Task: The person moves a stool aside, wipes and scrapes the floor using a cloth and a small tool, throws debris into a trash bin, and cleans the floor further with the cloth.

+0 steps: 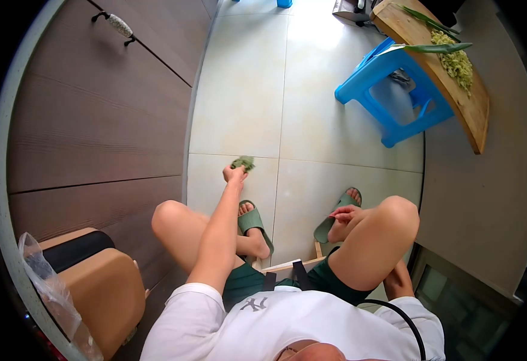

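My left hand (234,174) reaches down past the left knee to the tiled floor, its fingers closed around a crumpled green wad (243,163). The wad is small and blurred; whether it is cloth or leaves I cannot tell. My right arm passes under the right thigh. Beside the right shin, above the green slipper (332,227) on that foot, my right hand (346,213) hangs with its fingers loosely bent and apart, and no object shows in it. Another green slipper (255,222) is on the left foot, just behind the wad.
At the upper right a wooden board (479,115) rests over a blue plastic stool (368,86), carrying chopped green pieces (456,65) and long green stalks (438,48). Brown cabinets (101,132) line the left side. A tan padded object (104,292) and clear plastic bag (43,277) stand lower left.
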`<state>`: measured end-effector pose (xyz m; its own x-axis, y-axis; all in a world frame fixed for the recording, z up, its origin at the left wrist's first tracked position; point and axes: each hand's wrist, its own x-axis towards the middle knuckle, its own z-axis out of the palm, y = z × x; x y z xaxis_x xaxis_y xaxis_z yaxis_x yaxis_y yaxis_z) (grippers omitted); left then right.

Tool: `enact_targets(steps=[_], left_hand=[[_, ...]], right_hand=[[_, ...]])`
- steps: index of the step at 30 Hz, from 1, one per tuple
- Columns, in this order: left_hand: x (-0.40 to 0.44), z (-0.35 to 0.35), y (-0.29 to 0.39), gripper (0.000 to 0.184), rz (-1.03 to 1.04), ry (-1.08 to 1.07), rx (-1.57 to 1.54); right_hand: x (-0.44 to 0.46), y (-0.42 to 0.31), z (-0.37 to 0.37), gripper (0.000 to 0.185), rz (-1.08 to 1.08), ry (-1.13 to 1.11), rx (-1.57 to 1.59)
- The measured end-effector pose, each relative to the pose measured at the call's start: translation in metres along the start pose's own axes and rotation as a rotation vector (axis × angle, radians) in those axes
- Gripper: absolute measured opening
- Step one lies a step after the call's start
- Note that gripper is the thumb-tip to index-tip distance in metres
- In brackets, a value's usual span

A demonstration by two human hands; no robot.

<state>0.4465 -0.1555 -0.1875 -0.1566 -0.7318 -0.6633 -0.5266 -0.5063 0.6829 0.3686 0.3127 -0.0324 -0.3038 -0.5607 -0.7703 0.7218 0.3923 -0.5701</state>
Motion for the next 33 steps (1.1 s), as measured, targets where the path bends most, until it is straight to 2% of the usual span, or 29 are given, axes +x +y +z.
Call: enact_targets(steps=[2, 4, 5, 8, 11, 13, 15, 16, 19, 21, 23, 25, 27, 28, 31, 32, 33], left_hand=[[0.036, 0.000, -0.003, 0.035, 0.121, 0.262, 0.183], [0.028, -0.001, 0.025, 0.042, 0.272, 0.428, 0.385], [0.012, 0.001, 0.048, 0.035, 0.271, 0.442, 0.359], [0.051, 0.010, 0.052, 0.032, 0.365, 0.508, 0.378], [0.087, 0.030, 0.071, 0.030, 0.504, 0.539, 0.422], [0.088, 0.051, 0.104, 0.042, 0.594, 0.454, 0.370], [0.124, 0.070, 0.117, 0.057, 0.808, 0.398, 0.403], [0.139, 0.080, 0.120, 0.060, 0.846, 0.334, 0.501], [0.164, 0.115, 0.107, 0.065, 0.962, 0.170, 0.779], [0.146, 0.159, 0.080, 0.065, 1.054, 0.111, 0.949], [0.082, 0.195, 0.061, 0.063, 1.222, -0.181, 0.792], [0.011, 0.209, 0.030, 0.057, 1.339, -0.505, 0.939], [-0.040, 0.203, -0.031, 0.054, 1.426, -0.741, 0.841], [-0.065, 0.192, -0.059, 0.053, 1.464, -0.833, 0.915], [-0.115, 0.157, -0.120, 0.049, 1.310, -1.337, 0.788], [-0.125, 0.148, -0.120, 0.050, 1.254, -1.471, 0.798], [-0.122, 0.144, -0.116, 0.051, 1.188, -1.437, 0.750]], right_hand=[[0.003, 0.000, -0.004, 0.030, 0.001, -0.002, 0.002], [0.010, -0.003, -0.006, 0.030, 0.005, -0.024, -0.010], [0.015, -0.008, -0.006, 0.030, 0.013, -0.052, -0.031], [0.024, -0.021, -0.011, 0.033, 0.055, -0.149, -0.111], [0.041, -0.003, -0.022, 0.035, -0.040, -0.193, -0.262], [0.045, -0.001, -0.014, 0.033, -0.015, -0.121, -0.190], [0.057, 0.017, -0.015, 0.035, 0.039, -0.121, -0.103], [0.061, 0.029, -0.021, 0.035, 0.047, -0.130, -0.114], [0.045, -0.028, 0.001, 0.036, 0.034, -0.102, -0.174], [0.059, -0.003, -0.010, 0.035, 0.040, -0.193, -0.163], [0.067, 0.015, -0.015, 0.034, 0.036, -0.236, -0.134], [0.067, 0.023, -0.013, 0.033, 0.028, -0.230, -0.086], [0.067, 0.022, -0.015, 0.033, 0.035, -0.235, -0.123], [0.067, 0.021, -0.018, 0.033, 0.036, -0.235, -0.144], [0.068, 0.022, -0.019, 0.032, 0.010, -0.258, -0.154], [0.069, 0.025, -0.021, 0.032, -0.021, -0.245, -0.170], [0.070, 0.029, -0.019, 0.031, -0.055, -0.233, -0.182]])
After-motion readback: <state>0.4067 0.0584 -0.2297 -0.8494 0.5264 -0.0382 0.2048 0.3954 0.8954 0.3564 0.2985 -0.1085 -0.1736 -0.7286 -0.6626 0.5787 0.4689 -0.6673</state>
